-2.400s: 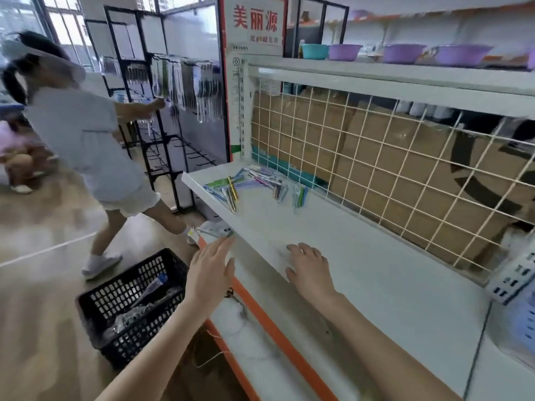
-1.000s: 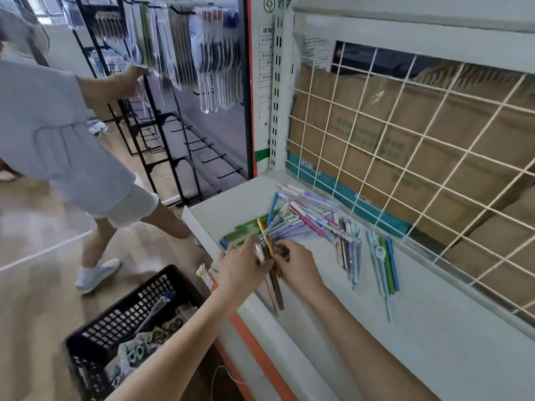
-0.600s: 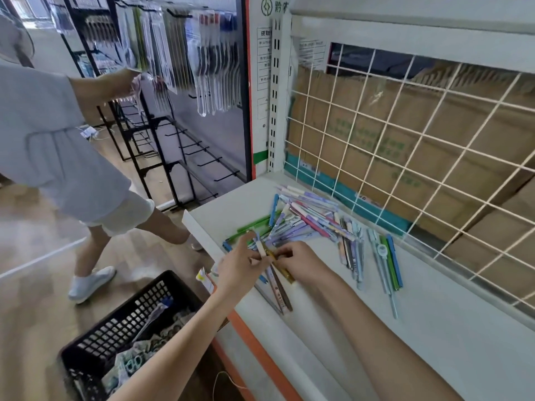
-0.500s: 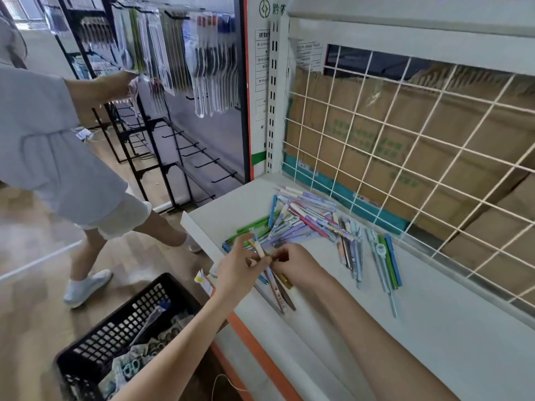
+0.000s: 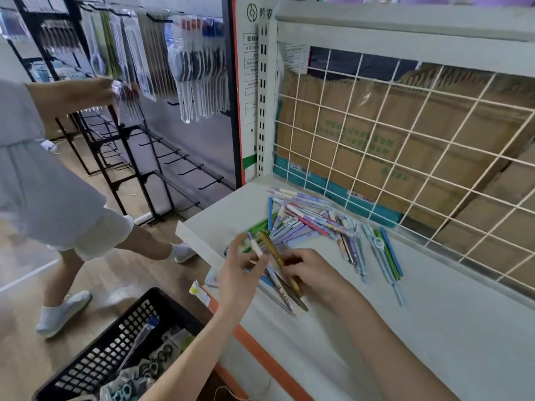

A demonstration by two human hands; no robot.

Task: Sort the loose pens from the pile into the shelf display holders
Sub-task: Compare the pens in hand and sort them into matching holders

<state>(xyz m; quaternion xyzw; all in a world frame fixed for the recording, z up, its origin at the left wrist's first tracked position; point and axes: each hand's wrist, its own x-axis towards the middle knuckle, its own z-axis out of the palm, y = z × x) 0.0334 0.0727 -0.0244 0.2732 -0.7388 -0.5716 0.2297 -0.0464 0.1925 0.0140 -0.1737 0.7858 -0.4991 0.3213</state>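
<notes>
1. The pens (image 5: 312, 224) are light, stiff and slick plastic, so I'd guess they roll and slide easily. Best pinched mid-barrel, a few at a time.
2. The pile sits on the white shelf (image 5: 434, 328), fanned out right up against the wire grid (image 5: 405, 146).
3. Left hand (image 5: 237, 273) pinches a white pen (image 5: 256, 248) between thumb and fingertips. Right hand (image 5: 312, 273) is curled around a gold pen (image 5: 278, 260), over a small bunch at the shelf edge.
4. No holders in view. A black basket (image 5: 121, 342) sits on the floor below, and another person (image 5: 43, 183) stands close on the left.
</notes>
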